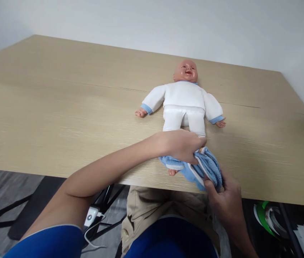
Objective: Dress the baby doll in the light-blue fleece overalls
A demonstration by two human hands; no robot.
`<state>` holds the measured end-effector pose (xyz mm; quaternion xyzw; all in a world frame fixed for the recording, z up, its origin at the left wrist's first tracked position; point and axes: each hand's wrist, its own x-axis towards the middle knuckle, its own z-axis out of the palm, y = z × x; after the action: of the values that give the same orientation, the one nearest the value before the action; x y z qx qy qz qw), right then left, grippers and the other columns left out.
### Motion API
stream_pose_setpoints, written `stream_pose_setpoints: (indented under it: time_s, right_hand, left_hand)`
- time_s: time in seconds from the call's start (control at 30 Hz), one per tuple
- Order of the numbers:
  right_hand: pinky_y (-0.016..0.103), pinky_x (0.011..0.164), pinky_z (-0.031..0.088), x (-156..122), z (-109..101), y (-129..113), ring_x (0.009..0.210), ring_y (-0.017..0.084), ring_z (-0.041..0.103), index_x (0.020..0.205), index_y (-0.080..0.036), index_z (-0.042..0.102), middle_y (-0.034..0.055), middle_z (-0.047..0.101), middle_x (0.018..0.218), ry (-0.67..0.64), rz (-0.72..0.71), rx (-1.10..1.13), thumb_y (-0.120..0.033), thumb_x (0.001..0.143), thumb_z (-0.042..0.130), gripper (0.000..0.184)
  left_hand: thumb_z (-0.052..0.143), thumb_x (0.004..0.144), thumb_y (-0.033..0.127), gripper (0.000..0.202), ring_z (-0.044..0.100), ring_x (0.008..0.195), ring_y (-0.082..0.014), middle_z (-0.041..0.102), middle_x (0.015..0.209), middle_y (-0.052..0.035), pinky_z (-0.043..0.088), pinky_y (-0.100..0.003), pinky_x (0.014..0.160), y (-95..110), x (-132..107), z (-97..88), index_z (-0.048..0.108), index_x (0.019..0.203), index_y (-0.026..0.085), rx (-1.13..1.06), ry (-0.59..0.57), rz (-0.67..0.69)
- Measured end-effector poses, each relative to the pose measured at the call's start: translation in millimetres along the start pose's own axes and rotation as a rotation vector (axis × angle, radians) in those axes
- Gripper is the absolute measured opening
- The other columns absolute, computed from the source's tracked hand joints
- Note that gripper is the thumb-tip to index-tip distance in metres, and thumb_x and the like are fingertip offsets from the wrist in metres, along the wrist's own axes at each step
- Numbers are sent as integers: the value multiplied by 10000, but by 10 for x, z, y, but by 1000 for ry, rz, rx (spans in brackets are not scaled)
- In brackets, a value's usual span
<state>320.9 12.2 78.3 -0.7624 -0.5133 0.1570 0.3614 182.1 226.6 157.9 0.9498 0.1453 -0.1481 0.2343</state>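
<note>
A baby doll [184, 96] in a white top with blue cuffs lies on its back on the table, its head toward the far edge. Blue doll pants [209, 166] with white trim are bunched around its lower legs near the front edge. My left hand [185, 143] reaches across the doll's legs, its fingers closed on the upper edge of the pants. From below, my right hand [223, 191] pinches the gathered cloth between thumb and fingers. One doll foot [172, 172] pokes out of the left pant leg; the other is hidden by cloth and hands.
The wooden table [60, 107] runs back to a white wall. Below its front edge at left hangs a white device [91, 216] with a cable. Rolls of tape [269, 218] and papers sit on a dark shelf at lower right.
</note>
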Motion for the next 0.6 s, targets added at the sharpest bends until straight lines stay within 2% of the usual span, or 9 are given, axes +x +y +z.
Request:
stream_pose_setpoints:
  time_s: [0.1,0.2,0.27,0.33,0.43,0.6]
  right_hand:
    - [332,633,506,-34,25,-19,655,225,672,991,-226,797,7,770,786,-59,9,49,-398,986,638,234]
    - [345,629,477,-6,47,36,632,225,638,931,-237,761,-3,715,737,11,-3,-11,-409,958,651,207]
    - [357,669,483,19,62,87,697,237,652,927,-247,726,10,705,806,59,-22,-50,-408,947,656,177]
    - [380,751,523,32,82,127,837,266,694,973,-248,716,47,727,957,73,-45,-48,-399,953,644,169]
    - [428,889,559,24,116,148,1017,304,718,1107,-236,732,91,742,1141,58,-57,-1,-388,965,627,232]
    - [416,881,555,-2,137,91,989,290,714,1143,-230,733,70,747,1096,-9,13,75,-364,958,628,251]
  left_hand:
    - [716,1085,452,406,821,966,-323,857,1150,-150,491,-385,724,70,-30,-9,694,1357,151,40,-11,-27]
    - [677,1107,381,338,844,1000,-345,861,1127,-161,534,-390,756,148,-44,-9,717,1332,132,72,-7,-76]
    - [680,1101,344,299,853,1016,-345,863,1112,-160,563,-386,783,186,-46,-11,737,1301,129,79,-16,-101]
    - [694,1091,325,281,857,1021,-341,864,1096,-162,578,-378,798,209,-49,-18,747,1280,124,83,-33,-120]
    - [719,1075,313,343,856,1031,-342,864,1089,-170,585,-371,804,225,-59,-34,728,1349,107,92,-54,-137]
    - [730,1057,310,406,849,1055,-358,859,1121,-186,581,-386,822,221,-83,-55,704,1401,94,98,-82,-148]
